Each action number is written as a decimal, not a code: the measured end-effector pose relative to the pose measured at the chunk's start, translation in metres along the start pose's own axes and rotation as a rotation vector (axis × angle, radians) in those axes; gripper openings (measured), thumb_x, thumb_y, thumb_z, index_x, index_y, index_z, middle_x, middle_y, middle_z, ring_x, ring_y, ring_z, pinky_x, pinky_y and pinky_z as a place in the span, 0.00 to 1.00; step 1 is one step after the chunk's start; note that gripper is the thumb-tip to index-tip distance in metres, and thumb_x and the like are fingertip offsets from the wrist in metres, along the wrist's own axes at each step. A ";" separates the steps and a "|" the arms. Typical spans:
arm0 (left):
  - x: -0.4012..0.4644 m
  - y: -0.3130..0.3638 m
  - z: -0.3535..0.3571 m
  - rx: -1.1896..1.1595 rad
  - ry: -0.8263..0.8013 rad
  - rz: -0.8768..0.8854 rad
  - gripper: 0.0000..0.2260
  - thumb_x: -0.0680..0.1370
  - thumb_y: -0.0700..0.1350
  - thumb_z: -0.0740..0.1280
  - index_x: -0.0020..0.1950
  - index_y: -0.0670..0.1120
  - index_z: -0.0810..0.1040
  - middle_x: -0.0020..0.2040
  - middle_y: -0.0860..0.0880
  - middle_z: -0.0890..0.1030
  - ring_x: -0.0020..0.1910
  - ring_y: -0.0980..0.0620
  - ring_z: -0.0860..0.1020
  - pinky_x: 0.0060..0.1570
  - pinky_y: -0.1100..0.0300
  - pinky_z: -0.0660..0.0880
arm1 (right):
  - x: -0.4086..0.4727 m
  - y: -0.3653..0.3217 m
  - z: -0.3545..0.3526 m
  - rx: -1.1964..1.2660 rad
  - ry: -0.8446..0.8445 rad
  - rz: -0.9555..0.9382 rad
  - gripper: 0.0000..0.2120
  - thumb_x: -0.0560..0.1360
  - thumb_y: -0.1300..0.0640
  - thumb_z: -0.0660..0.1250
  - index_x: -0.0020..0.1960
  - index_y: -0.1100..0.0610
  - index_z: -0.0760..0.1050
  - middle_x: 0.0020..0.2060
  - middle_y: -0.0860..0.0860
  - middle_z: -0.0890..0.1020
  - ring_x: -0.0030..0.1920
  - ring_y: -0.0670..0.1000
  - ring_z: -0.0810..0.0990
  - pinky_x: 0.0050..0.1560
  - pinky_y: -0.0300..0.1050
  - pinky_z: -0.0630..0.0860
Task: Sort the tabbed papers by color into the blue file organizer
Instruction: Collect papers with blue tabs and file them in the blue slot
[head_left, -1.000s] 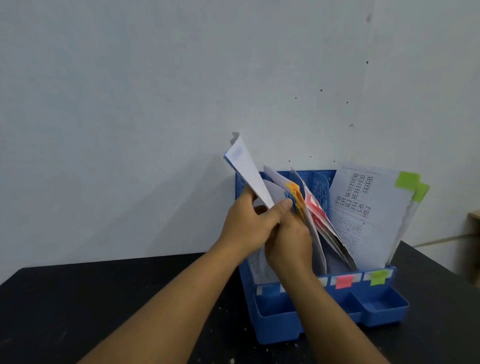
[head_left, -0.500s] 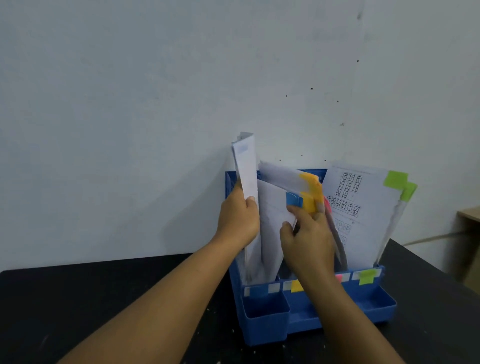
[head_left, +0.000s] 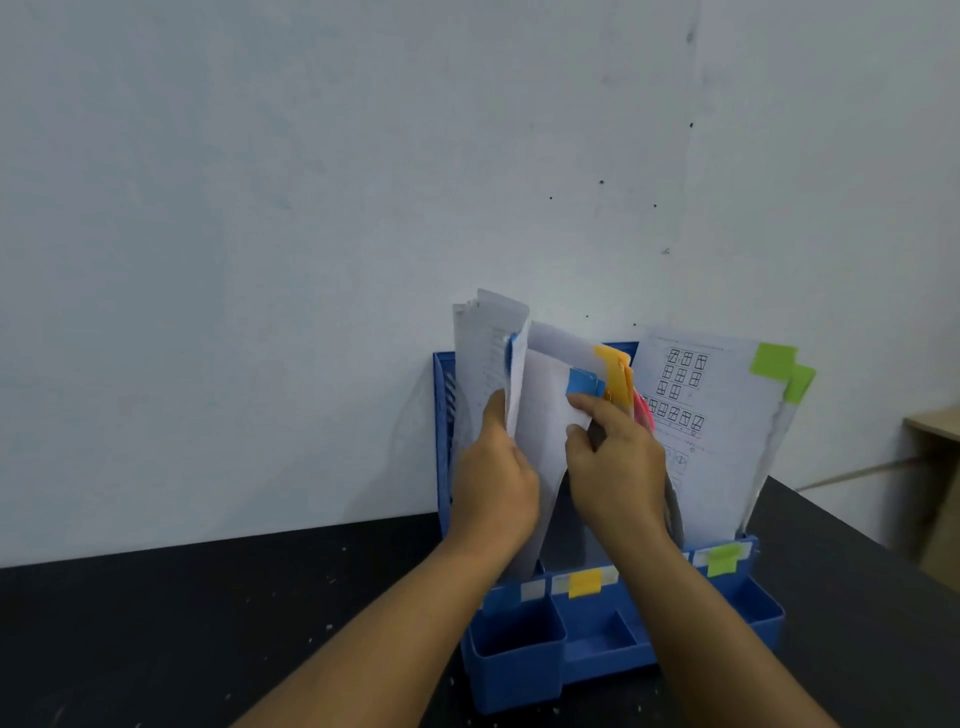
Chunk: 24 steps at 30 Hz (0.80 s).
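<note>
Nearest the viewer, the blue file organizer (head_left: 613, 660) stands on the black surface (head_left: 156, 623), its front trays bare and its slots marked by a yellow label (head_left: 585, 583) and a green label (head_left: 723, 558).

Just behind the labels, the left hand (head_left: 493, 483) holds a sheaf of white papers (head_left: 485, 353) upright in the leftmost slot, its grip curled round the sheaf's edge with the thumb up the front. The right hand (head_left: 618, 467) has its grip pinching a blue-tabbed sheet (head_left: 550, 415) just under the blue tab (head_left: 586, 383), with the sheet's foot already down between the hands.

The step in hand looks like seating that blue sheet in the left slot. Done well, the left hand would keep the sheaf leaning away to hold the gap wide (a narrow gap would likely buckle thin paper), while the right slides the sheet straight down and lets go only once it bottoms out.

Behind the right hand sit the yellow-tabbed papers (head_left: 615, 371), a sliver of pink-tabbed papers (head_left: 643, 413), and farthest right the green-tabbed papers (head_left: 727, 431).
</note>
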<state>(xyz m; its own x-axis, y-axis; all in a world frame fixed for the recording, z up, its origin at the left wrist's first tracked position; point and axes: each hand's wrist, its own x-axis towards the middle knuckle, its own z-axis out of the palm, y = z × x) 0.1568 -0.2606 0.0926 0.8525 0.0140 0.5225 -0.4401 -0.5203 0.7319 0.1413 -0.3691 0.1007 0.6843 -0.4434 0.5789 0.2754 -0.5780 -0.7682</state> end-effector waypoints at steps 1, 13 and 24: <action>0.002 0.001 0.000 0.001 0.001 -0.019 0.25 0.83 0.42 0.55 0.79 0.52 0.52 0.55 0.50 0.73 0.49 0.54 0.71 0.55 0.56 0.74 | 0.001 0.000 -0.001 0.019 0.002 0.005 0.15 0.77 0.61 0.66 0.62 0.50 0.78 0.44 0.47 0.80 0.39 0.38 0.75 0.37 0.22 0.66; -0.017 -0.003 -0.001 0.052 -0.295 -0.089 0.27 0.80 0.40 0.61 0.77 0.52 0.55 0.69 0.44 0.70 0.65 0.45 0.72 0.65 0.52 0.71 | 0.001 -0.005 -0.004 0.075 -0.098 -0.061 0.30 0.76 0.62 0.67 0.72 0.44 0.59 0.41 0.44 0.76 0.41 0.42 0.77 0.39 0.36 0.73; -0.008 -0.011 -0.011 0.156 -0.414 -0.128 0.26 0.79 0.39 0.61 0.76 0.48 0.57 0.65 0.43 0.74 0.60 0.46 0.74 0.61 0.51 0.73 | 0.003 -0.005 0.005 0.033 -0.157 -0.016 0.28 0.76 0.61 0.66 0.72 0.45 0.62 0.43 0.48 0.77 0.44 0.51 0.79 0.46 0.51 0.80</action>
<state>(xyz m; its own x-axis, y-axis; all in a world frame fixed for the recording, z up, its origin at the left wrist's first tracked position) 0.1518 -0.2455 0.0856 0.9522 -0.2389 0.1902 -0.3029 -0.6596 0.6879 0.1450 -0.3643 0.1055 0.7761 -0.3204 0.5432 0.3072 -0.5601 -0.7693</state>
